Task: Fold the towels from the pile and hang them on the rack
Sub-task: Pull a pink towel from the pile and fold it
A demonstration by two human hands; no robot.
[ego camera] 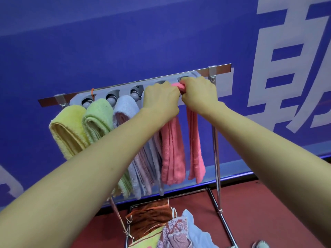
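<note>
A pink towel hangs folded over the rack's grey holder bar, its two halves dangling below. My left hand and my right hand both grip its top fold right at the bar, near the right end. To the left hang a yellow towel, a green towel and a pale blue-lilac towel. The pile of loose towels lies low down under the rack.
The chrome rack stands against a blue wall with white lettering. Its right upright post and base tube rise from a red floor. A shoe shows at the bottom right.
</note>
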